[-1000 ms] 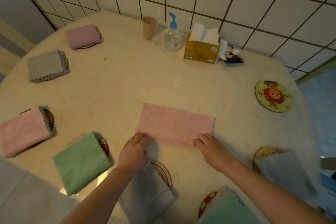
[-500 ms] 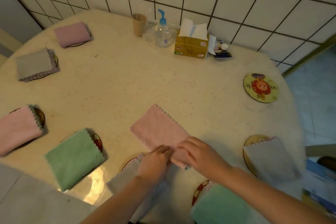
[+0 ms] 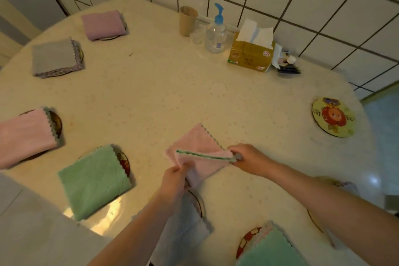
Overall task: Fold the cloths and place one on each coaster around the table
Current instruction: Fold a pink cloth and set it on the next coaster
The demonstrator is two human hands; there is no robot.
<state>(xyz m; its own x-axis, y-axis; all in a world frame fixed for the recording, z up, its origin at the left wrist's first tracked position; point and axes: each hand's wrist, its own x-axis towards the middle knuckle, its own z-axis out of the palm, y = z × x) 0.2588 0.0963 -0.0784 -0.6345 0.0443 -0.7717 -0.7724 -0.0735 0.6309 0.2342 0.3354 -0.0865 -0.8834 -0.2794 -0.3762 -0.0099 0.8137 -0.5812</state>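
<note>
Both hands are on the pink cloth (image 3: 197, 153) near the front-middle of the table (image 3: 172, 93). The left hand (image 3: 174, 179) has its fingers curled round the cloth's near-left corner, pinching it. The right hand (image 3: 248, 157) pinches the right end of the green-stitched edge, thumb and fingers closed tight on that corner. So the two hands sit apart with the hem stretched straight between them, and the cloth looks partly folded, its far corner lying on the table.

The only bare coaster (image 3: 333, 116), the one with the cartoon picture, is out at the right edge of the table, well apart from the pink cloth.

The rest of the coasters round the table are covered: a mauve cloth (image 3: 102, 25) and a grey cloth (image 3: 54, 57) far left, another pink folded cloth (image 3: 24, 137) at the left edge, a green cloth (image 3: 92, 181) near left, a pale grey cloth (image 3: 183, 235) under the left forearm, and another green one (image 3: 272, 250) at the bottom.

Along the tiled wall: a paper cup (image 3: 188, 20), a pump bottle (image 3: 216, 32) and a tissue box (image 3: 251, 54).
</note>
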